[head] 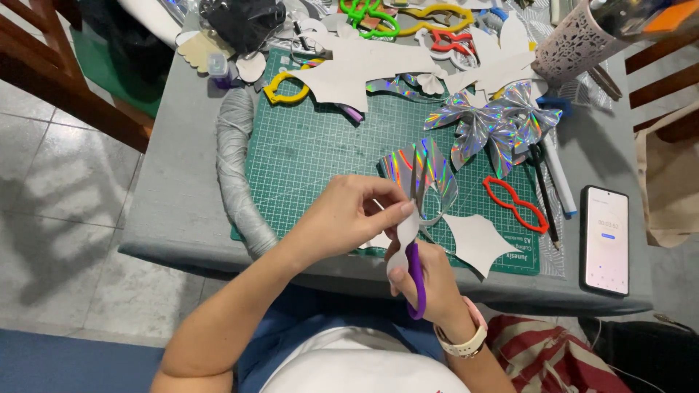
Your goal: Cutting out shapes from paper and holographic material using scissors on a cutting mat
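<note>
Our left hand (346, 215) pinches holographic card (426, 175) above the green cutting mat (306, 145), feeding it; right hand (433, 280) grips the purple-handled scissors (415, 269).

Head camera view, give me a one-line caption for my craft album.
Left hand steadies holographic card while right hand works purple-handled scissors over a green cutting mat.

**A home craft table**

A small grey table (175, 182) stands on a pale tiled floor (58, 196), with wooden chairs (51, 65) at ten and two o'clock. A green cutting mat (306, 145) covers the table, and paper cut-outs (364, 65), coloured templates (437, 22) and shiny foil bows (495, 124) crowd twelve o'clock.
</note>
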